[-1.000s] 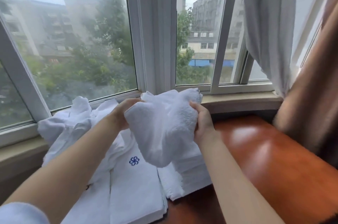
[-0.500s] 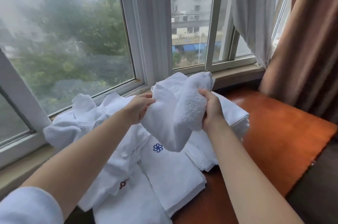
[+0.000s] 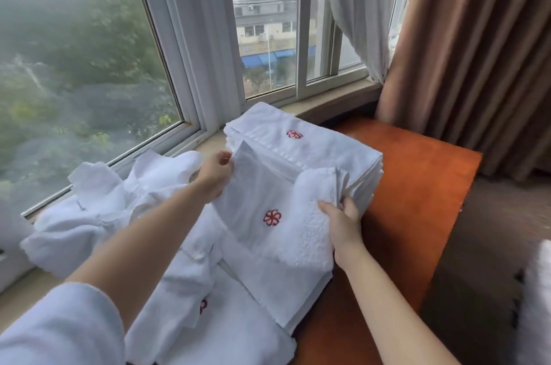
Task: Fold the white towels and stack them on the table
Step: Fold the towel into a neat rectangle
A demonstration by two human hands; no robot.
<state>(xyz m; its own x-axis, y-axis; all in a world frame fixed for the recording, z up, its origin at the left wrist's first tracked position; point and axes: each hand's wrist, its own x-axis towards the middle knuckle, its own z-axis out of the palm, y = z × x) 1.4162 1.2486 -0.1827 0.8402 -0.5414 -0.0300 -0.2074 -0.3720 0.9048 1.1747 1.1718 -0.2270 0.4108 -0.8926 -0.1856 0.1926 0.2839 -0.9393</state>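
Observation:
I hold a white towel (image 3: 262, 203) with a red flower emblem spread between both hands, above the table. My left hand (image 3: 215, 174) pinches its upper left edge. My right hand (image 3: 343, 224) grips its bunched right side. Just behind it a stack of folded white towels (image 3: 316, 144) with the same red emblem sits on the orange-brown table (image 3: 417, 203). Another folded stack (image 3: 277, 284) lies under the held towel. A heap of unfolded white towels (image 3: 104, 206) rests to the left along the window sill.
Window panes and frame (image 3: 190, 72) run along the back, with a sheer white curtain (image 3: 357, 6) and a brown drape (image 3: 477, 51) at right. More white towels (image 3: 226, 332) lie at the near edge. The table's right part shows bare wood.
The view dropped and swung right. The crumpled towel has been opened out flatter between my hands and lowered toward the folded stack. My hands moved further apart.

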